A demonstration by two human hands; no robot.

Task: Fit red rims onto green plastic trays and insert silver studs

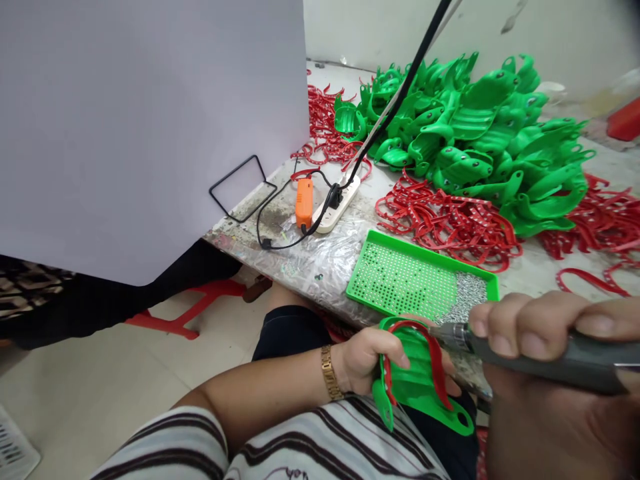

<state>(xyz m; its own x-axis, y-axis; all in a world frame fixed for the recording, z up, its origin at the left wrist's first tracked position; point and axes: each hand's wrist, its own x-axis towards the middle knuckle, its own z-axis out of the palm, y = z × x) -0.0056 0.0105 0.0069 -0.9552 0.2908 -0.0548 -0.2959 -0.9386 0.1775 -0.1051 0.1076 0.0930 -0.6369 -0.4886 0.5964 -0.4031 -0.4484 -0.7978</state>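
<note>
My left hand [367, 360] grips a green plastic piece [413, 367] by its edge, low in front of my striped shirt. A red strap with pale dots [436, 363] curves across that piece. In my right hand [540, 327] is a dark grey electric screwdriver [560, 363], its fingers wrapped round the body. The screwdriver's metal tip [453, 335] points left and meets the upper right edge of the green piece, near the strap's end. Whether a screw sits at the tip is hidden.
Just beyond my hands, a green perforated tray [395, 273] holds small silvery screws [467, 293]. Behind it lie red straps [445, 217] and a heap of green pieces [475, 127]. A power strip [337, 203], an orange adapter [304, 203] and a hanging cable [400, 100] are left. A large pale panel [150, 133] blocks the left.
</note>
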